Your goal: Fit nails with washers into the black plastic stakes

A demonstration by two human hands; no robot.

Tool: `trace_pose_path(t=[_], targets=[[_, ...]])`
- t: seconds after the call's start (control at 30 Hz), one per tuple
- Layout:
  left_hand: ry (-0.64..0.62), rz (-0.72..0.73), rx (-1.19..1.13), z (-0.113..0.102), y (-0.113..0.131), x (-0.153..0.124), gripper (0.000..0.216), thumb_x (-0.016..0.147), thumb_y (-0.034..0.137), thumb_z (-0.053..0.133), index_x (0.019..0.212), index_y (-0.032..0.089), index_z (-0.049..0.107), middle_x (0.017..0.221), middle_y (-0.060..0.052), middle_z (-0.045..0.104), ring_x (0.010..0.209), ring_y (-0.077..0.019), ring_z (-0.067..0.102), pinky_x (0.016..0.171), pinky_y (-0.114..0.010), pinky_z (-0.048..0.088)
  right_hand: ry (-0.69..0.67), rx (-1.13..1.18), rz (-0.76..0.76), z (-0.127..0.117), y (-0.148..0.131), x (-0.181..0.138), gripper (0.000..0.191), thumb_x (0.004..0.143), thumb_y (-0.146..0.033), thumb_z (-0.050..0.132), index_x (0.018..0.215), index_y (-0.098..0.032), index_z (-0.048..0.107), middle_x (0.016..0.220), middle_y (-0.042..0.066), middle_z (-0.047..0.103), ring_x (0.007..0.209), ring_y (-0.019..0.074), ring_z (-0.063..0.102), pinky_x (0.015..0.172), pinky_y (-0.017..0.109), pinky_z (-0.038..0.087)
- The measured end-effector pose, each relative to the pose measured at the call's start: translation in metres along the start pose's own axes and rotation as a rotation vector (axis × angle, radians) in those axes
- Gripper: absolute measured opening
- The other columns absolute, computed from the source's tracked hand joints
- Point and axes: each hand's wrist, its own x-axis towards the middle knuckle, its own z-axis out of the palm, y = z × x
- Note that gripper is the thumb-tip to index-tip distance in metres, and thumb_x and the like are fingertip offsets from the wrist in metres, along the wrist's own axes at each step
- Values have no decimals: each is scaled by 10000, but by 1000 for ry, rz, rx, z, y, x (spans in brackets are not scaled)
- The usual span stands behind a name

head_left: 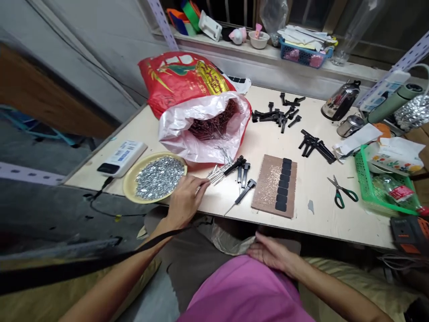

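pink shirt [241, 290] fills the bottom of the view, above dark shorts [191, 264]. at far left, a yellow plate [129, 188] of small silver washers [157, 179] sits on a plywood table [301, 228], with a white plastic box [122, 158] and a black cord [100, 197] beside it. the left hand [186, 201] lies just right of the plate, fingers curled, their tips against a bunch of thin metal pins [217, 175]; whether they pinch the pins i cannot tell. those pins lie on the table beside black plastic pieces [243, 172], just below a white plastic bag [204, 150] of reddish pins, with a red printed sack [181, 76] behind it. the right hand [268, 255] rests low by the table's near edge, fingers loosely spread, holding nothing. further right lie a brown board [264, 185] with a column of black pads [283, 183], more black pieces [317, 145], green-handled scissors [342, 192] and a green plastic basket [363, 179].
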Motion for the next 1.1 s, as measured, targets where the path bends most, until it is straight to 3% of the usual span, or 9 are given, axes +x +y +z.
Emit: trace_pose_path(t=[0.1,0.2,0.3,0.4,0.5,0.67,0.77,0.93,1.1], targets=[[78,-117,109,-21,-31,-3,292,921,372,428,887,217,674,834,-80,672,820,-257,565,778,-390,449,-91,-565,-549,4,-10,-17,284,911,-400,523,1099,-222,639,991,93,669,866,197,674,798,365,555],[63,-235,214,-31,-70,-4,284,899,338,444,895,195,690,858,-104,669,840,-276,558,769,-400,456,-9,-1193,-1215,8,-47,-6,293,956,-232,430,1159,-256,640,1079,104,683,1031,230,610,898,424,495],[-54,-292,239,-31,-99,-2,269,867,295,469,902,180,709,868,-118,662,852,-287,554,773,-406,464,110,-1601,-1546,18,-86,30,322,942,-127,418,1135,-248,646,1112,97,686,1093,254,568,901,444,459],[-175,-264,209,-27,-113,3,263,852,293,487,926,188,715,862,-115,651,870,-286,557,779,-404,469,87,-1800,-1648,28,-104,59,268,926,-96,437,1003,-201,671,982,89,707,939,229,601,829,394,463],[-232,-210,176,-23,-116,9,236,849,292,493,826,204,711,816,-102,641,873,-273,560,771,-385,469,66,-1814,-1704,31,-108,69,275,929,-92,412,911,-185,670,881,84,693,831,205,583,821,385,461],[-235,-253,61,-22,-121,20,184,795,241,526,661,202,645,739,-86,641,847,-263,573,771,-380,470,45,-1587,-1658,39,-122,61,291,939,-116,387,1045,-184,649,922,100,654,851,199,588,759,346,508],[-124,-401,-138,-28,-119,24,150,752,264,579,628,198,632,709,-70,653,796,-250,595,766,-382,476,111,-1391,-1605,56,-138,56,289,939,-158,410,1104,-210,641,920,87,635,829,190,607,706,315,530],[40,-802,-859,-39,-85,25,331,632,479,716,685,158,658,637,-27,647,554,-148,556,573,-300,482,96,-1197,-1572,104,-154,52,280,943,-204,441,1119,-215,659,886,67,620,790,166,612,704,280,523],[81,-883,-1300,-41,-32,28,471,488,510,825,710,130,657,651,-11,651,552,-95,554,597,-261,492,128,-1223,-1572,134,-152,55,322,964,-231,401,1177,-216,642,759,26,542,687,134,556,636,232,482]])
